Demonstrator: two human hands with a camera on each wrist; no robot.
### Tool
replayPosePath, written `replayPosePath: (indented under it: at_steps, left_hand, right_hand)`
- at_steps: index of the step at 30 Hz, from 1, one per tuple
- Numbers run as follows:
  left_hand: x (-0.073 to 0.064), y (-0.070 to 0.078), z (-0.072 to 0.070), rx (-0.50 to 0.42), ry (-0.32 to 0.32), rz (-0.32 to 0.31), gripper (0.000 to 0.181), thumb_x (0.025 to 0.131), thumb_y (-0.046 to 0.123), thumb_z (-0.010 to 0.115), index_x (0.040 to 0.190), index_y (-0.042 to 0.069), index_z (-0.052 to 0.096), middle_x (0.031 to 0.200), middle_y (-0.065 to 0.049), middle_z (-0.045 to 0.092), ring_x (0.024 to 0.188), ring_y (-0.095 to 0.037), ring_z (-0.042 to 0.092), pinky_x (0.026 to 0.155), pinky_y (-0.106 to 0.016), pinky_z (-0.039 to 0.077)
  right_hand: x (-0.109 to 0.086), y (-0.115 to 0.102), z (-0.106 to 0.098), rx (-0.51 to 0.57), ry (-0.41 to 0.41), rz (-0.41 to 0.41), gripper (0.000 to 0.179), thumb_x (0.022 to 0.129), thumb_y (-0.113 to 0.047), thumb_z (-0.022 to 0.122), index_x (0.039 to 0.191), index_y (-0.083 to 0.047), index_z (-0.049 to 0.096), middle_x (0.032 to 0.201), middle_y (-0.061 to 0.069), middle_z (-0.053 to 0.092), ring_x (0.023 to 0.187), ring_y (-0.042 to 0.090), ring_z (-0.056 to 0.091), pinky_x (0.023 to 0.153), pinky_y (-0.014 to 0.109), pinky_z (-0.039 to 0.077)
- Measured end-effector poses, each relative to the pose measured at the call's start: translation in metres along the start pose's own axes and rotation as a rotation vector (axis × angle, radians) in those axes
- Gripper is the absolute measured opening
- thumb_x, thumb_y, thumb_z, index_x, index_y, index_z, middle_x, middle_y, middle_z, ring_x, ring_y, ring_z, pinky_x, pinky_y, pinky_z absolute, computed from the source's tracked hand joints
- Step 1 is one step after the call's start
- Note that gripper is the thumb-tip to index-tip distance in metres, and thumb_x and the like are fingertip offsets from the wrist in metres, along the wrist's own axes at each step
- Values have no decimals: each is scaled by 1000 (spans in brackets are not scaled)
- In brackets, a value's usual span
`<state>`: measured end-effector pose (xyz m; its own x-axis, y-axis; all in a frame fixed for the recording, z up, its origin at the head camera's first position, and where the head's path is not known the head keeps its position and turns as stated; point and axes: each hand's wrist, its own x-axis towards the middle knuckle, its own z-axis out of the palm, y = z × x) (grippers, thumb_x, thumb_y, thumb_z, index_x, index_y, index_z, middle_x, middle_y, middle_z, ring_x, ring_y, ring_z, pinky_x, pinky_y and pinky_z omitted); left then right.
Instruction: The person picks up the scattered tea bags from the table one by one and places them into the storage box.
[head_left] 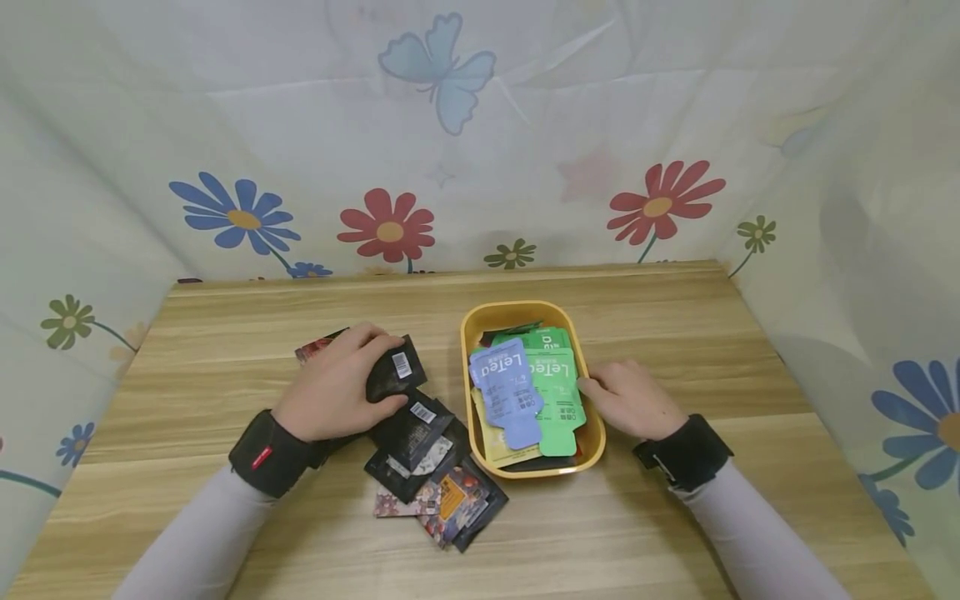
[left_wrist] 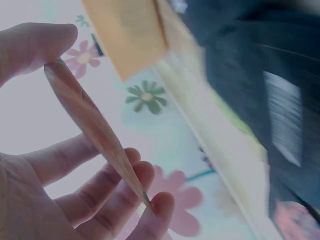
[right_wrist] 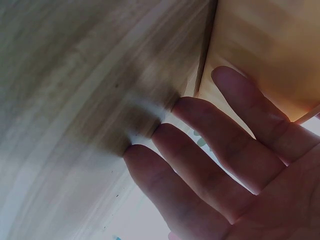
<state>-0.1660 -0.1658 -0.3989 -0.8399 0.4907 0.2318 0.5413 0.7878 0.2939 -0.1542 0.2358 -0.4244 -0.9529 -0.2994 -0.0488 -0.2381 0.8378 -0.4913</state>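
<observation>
My left hand (head_left: pixel 330 387) pinches a flat black sachet (head_left: pixel 382 381) with a white barcode label, above a loose pile. In the left wrist view the thin sachet (left_wrist: pixel 95 125) shows edge-on between thumb and fingertips. Beneath and in front lie more black sachets (head_left: pixel 412 429) and a patterned sachet with an orange label (head_left: pixel 452 497). My right hand (head_left: pixel 633 398) rests beside a yellow tub (head_left: pixel 600 446), fingers loosely bent. Its fingertips (right_wrist: pixel 137 152) meet the tabletop, and the index finger lies along the tub wall (right_wrist: pixel 270 45).
Inside the tub lie a blue sachet (head_left: pixel 506 387), a green sachet (head_left: pixel 553 404) and a pale yellow sachet (head_left: pixel 498 442), among others. A red-and-black packet (head_left: pixel 315 346) sticks out behind my left hand. Flower-printed curtains (head_left: pixel 510 150) enclose the wooden table (head_left: pixel 300 533) at the back and sides.
</observation>
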Motion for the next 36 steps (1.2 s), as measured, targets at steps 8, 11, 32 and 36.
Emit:
replayPosePath:
  at_steps: [8,11,32,36]
  left_hand:
    - [34,38,3,-69,20,124,73,74,48,77,135,11,61,122,-2,54,100,-15,50,79,-32,49]
    - [44,52,6,-93,30,177,72,74,47,76,135,11,61,122,-3,55,100,-15,51,82,-32,48]
    - [83,105,19,-113,-81,296,126,63,88,58,163,22,19,166,-11,13,148,-31,23,114,-52,26]
    - [74,95,17,-116,-96,266,126,63,87,59,163,22,19,167,-8,8,149,-31,20,115,-54,24]
  right_hand:
    - [-1,1,1,-4,1,11,34,100,-28,47,71,-17,60,58,-4,46,53,14,46,50,31,37]
    - [-3,1,2,-5,0,14,34,100,-28,47,71,-17,60,58,-4,45,53,14,46,50,31,37]
    - [0,-2,0,10,-9,-1,32,101,-30,46,90,-12,71,61,-4,48,56,13,48,52,32,38]
    - [0,-2,-1,11,-7,10,32,101,-29,46,85,-13,69,61,-4,49,55,14,48,51,32,38]
